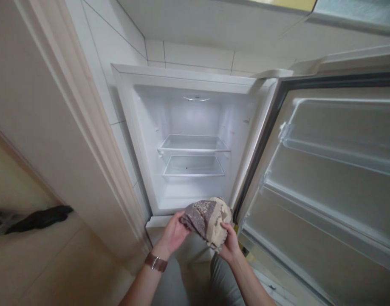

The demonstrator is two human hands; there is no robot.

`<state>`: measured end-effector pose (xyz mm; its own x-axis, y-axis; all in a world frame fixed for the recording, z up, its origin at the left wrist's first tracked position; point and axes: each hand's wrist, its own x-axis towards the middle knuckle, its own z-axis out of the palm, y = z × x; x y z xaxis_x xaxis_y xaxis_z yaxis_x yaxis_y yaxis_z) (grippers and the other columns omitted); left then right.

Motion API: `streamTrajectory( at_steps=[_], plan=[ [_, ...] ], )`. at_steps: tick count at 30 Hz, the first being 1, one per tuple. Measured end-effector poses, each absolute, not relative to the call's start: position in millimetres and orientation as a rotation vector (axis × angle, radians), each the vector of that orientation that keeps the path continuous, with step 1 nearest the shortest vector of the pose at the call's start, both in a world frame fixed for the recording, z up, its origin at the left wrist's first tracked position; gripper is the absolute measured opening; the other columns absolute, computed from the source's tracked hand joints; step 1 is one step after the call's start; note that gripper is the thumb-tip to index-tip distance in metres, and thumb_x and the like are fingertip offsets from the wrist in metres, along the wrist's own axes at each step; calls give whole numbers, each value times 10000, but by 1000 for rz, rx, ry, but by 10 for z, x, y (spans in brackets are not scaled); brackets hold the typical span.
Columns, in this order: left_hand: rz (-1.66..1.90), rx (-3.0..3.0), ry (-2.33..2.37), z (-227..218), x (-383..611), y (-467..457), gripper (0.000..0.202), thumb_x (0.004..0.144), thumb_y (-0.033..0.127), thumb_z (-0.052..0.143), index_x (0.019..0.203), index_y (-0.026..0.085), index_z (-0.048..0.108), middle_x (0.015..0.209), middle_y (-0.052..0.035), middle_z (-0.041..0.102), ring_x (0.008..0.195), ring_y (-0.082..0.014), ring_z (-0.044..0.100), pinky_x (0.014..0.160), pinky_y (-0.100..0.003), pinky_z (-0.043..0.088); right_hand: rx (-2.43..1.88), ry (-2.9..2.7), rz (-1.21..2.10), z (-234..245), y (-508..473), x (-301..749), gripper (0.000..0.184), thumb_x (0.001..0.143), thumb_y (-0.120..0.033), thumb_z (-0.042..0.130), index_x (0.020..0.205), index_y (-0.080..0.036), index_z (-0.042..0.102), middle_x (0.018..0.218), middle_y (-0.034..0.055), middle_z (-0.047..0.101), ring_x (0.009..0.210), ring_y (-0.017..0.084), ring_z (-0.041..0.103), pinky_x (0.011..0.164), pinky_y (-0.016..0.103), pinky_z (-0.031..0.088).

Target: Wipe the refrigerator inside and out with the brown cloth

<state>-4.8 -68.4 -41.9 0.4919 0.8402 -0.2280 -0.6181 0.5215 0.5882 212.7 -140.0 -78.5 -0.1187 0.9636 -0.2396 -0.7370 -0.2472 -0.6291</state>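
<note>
A bunched cloth [206, 221], grey-brown on one side and cream on the other with a ragged fringe, is held between my two hands in front of the open fridge [195, 76]. My left hand [174, 233], with a brown strap on its wrist, grips the cloth's grey left end. On the cream right side, my right hand [230, 244] holds the cloth with the thumb on top; its other fingers are hidden beneath. Inside the fridge are an upper glass shelf [195, 143] and a lower glass shelf [194, 166].
The fridge door [335, 195] stands wide open at the right, with clear door racks [341, 155]. A door frame [83, 127] rises close on the left. A black object [38, 220] lies on the floor beyond it. Cabinets [214, 21] hang overhead.
</note>
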Motion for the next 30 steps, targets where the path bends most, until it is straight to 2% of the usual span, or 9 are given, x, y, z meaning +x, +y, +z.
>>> streamTrajectory(
  at_steps=[3, 6, 9, 11, 15, 18, 23, 26, 30],
  plan=[
    [814, 414, 655, -497, -133, -780, 299, 926, 223, 696, 1188, 79, 718, 1184, -165, 782, 1107, -264, 755, 1021, -386, 595, -797, -401, 1813, -821, -1450, 2165, 448, 728, -455, 743, 1080, -179, 742, 1023, 135, 819, 1168, 338, 753, 1042, 531, 593],
    [709, 413, 820, -636, -238, -885, 275, 861, 112, 720, 1131, 62, 733, 1052, -162, 810, 999, -261, 791, 960, -357, 622, -932, -424, 1841, -805, -1492, 2154, 430, 741, -442, 769, 1072, -170, 735, 998, 126, 820, 1119, 320, 771, 1044, 496, 595],
    [721, 446, 780, -776, -350, -1049, 458, 777, 66, 757, 1235, 78, 728, 1058, -147, 817, 1029, -287, 792, 996, -385, 614, -1006, -479, 1748, -809, -1588, 2150, 427, 734, -390, 823, 1093, -180, 727, 1042, 92, 821, 1053, 277, 785, 1050, 437, 595],
    [720, 399, 753, -850, -397, -1182, 547, 765, 94, 771, 1308, 91, 705, 1072, -143, 819, 1068, -316, 784, 1021, -436, 606, -1016, -501, 1723, -829, -1682, 2167, 468, 704, -352, 856, 1120, -186, 720, 1066, 80, 819, 1009, 266, 789, 1029, 421, 601],
    [624, 173, 927, -942, -349, -1380, 465, 865, 233, 735, 1288, 45, 691, 920, -159, 819, 986, -341, 802, 942, -485, 638, -1130, -531, 1768, -869, -1799, 2183, 530, 643, -328, 876, 1127, -179, 718, 1018, 87, 815, 939, 290, 786, 965, 445, 616],
    [596, 151, 955, -956, -269, -1417, 438, 859, 201, 755, 1261, 39, 692, 876, -151, 816, 929, -330, 811, 910, -466, 649, -1242, -590, 1637, -884, -1755, 2150, 542, 673, -389, 877, 1158, -215, 707, 1088, 64, 803, 1027, 277, 763, 1022, 423, 585],
    [675, 169, 815, -848, -263, -1372, 412, 872, 197, 749, 1256, 58, 703, 1010, -170, 820, 1019, -326, 799, 984, -470, 622, -1355, -713, 1237, -873, -1626, 2173, 470, 812, -597, 747, 1139, -278, 637, 1157, 23, 745, 1139, 244, 677, 1073, 391, 522],
    [676, 156, 792, -770, -270, -1354, 408, 907, 226, 704, 1284, 70, 699, 1063, -168, 816, 1079, -330, 784, 1026, -496, 601, -1372, -901, 1014, -767, -1618, 2221, 522, 824, -625, 733, 1217, -314, 589, 1338, 43, 653, 1261, 251, 598, 1117, 398, 475],
    [668, 162, 762, -743, -241, -1367, 438, 887, 235, 713, 1290, 65, 700, 1083, -174, 812, 1134, -344, 764, 1073, -512, 573, -1381, -1201, 954, -546, -1644, 2186, 459, 806, -612, 782, 1125, -303, 665, 1471, 61, 531, 1450, 281, 444, 1242, 436, 336]
  ],
)
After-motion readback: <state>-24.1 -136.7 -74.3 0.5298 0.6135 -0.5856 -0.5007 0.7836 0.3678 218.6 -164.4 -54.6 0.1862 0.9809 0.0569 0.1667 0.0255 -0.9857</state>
